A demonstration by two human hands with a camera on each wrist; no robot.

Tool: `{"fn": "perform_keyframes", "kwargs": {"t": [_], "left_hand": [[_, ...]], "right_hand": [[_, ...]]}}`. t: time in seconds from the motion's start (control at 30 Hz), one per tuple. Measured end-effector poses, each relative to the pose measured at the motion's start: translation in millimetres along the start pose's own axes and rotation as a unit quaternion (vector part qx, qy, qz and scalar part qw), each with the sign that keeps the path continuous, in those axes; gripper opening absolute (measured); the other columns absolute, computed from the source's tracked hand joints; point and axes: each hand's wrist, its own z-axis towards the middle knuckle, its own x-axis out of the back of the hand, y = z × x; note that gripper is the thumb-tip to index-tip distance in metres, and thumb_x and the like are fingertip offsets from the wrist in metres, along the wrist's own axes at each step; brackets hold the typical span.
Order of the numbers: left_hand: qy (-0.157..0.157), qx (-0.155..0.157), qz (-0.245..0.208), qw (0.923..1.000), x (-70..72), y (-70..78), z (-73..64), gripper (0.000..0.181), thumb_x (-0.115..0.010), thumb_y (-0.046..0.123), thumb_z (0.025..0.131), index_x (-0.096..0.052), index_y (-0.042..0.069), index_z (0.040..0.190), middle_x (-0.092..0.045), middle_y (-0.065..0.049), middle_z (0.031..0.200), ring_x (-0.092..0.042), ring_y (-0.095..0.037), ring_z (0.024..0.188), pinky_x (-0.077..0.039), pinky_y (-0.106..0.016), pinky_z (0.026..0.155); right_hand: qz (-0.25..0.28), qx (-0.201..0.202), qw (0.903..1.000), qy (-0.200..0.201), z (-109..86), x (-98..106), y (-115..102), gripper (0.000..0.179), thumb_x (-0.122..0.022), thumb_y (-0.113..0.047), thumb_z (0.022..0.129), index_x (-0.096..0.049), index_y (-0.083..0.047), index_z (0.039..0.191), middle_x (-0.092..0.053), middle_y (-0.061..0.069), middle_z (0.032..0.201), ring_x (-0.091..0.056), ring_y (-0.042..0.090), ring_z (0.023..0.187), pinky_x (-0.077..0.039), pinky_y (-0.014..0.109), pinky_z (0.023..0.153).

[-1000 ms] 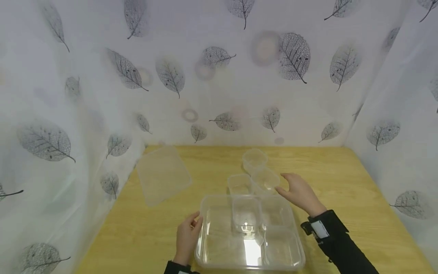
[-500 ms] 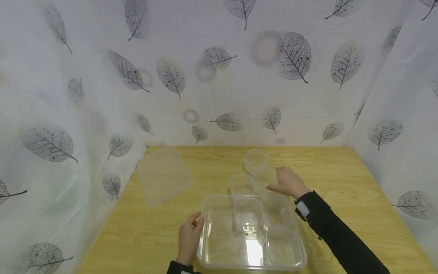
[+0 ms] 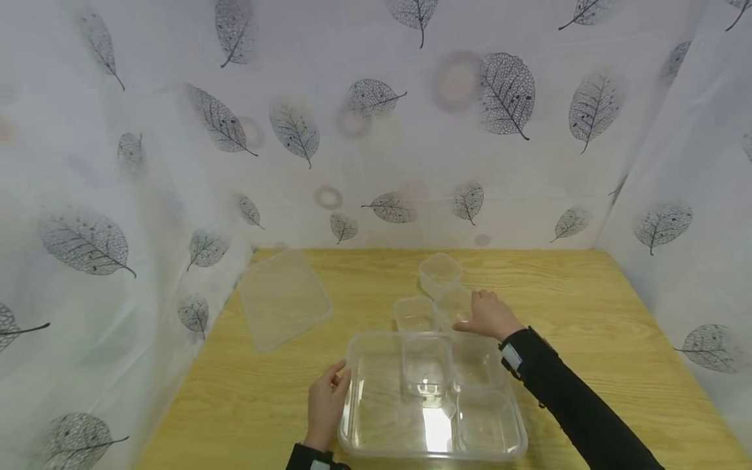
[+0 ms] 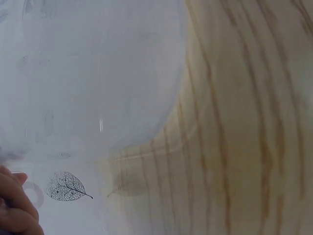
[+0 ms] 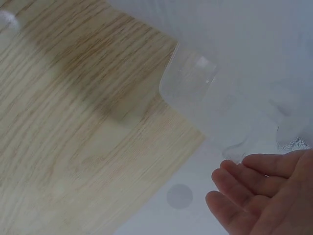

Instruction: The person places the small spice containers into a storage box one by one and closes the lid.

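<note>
A large clear plastic container (image 3: 376, 418) lies at the near middle of the table in the head view. Small clear containers (image 3: 485, 421) sit inside its right half. My left hand (image 3: 325, 398) holds its left edge between thumb and fingers; in the left wrist view only some curled fingers (image 4: 17, 205) show, at the lower left. Beyond the far rim, my right hand (image 3: 490, 316) grips a small clear container (image 3: 451, 303) by its right side, thumb at the near side and fingers at the far side. The hand partly covers it. In the right wrist view the fingers (image 5: 234, 188) are gently bent.
Left of the gripped container stands a square clear container (image 3: 414, 315), and behind it another clear one (image 3: 440, 274). A flat translucent lid (image 3: 284, 300) lies at the back left of the wooden table (image 3: 564, 294). A white leaf-printed curtain (image 3: 411, 150) surrounds the table.
My right hand has moved left onto the small container, and its fingers and thumb have closed in on it. My left hand stays at the large container's edge.
</note>
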Motion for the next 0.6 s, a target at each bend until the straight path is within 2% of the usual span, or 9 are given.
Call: {"fn": "perform_keyframes", "kwargs": {"t": [0.13, 0.37, 0.6], "left_hand": [[0.01, -0.01, -0.005, 0.9999, 0.4, 0.9, 0.2, 0.027, -0.058, 0.012, 0.085, -0.061, -0.002, 0.107, -0.048, 0.0, 0.064, -0.042, -0.009, 0.052, -0.035, -0.019, 0.043], [0.036, -0.047, -0.024, 0.9979, -1.6, 3.6, -1.5, 0.023, -0.059, 0.008, 0.083, -0.063, -0.005, 0.103, -0.05, 0.0, 0.062, -0.041, -0.008, 0.052, -0.036, -0.019, 0.043], [0.031, -0.033, -0.018, 0.9988, -3.7, 2.6, 1.9, 0.024, -0.058, 0.009, 0.084, -0.063, -0.004, 0.104, -0.052, -0.001, 0.066, -0.043, -0.01, 0.056, -0.036, -0.019, 0.045]], "right_hand": [[0.012, 0.008, 0.9999, 0.009, 1.0, 0.0, -0.5, 0.091, -0.066, -0.052, 0.068, -0.04, 0.021, 0.116, -0.046, 0.036, 0.11, -0.041, 0.048, 0.103, -0.037, 0.052, 0.085], [0.012, 0.019, 0.9997, 0.012, 6.2, -3.8, 1.0, 0.094, -0.067, -0.053, 0.067, -0.038, 0.022, 0.118, -0.045, 0.037, 0.112, -0.04, 0.048, 0.105, -0.037, 0.051, 0.086], [0.023, 0.023, 0.9995, 0.005, 10.0, -4.5, 3.2, 0.092, -0.068, -0.049, 0.068, -0.037, 0.023, 0.118, -0.044, 0.038, 0.113, -0.04, 0.049, 0.105, -0.036, 0.052, 0.087]]}}
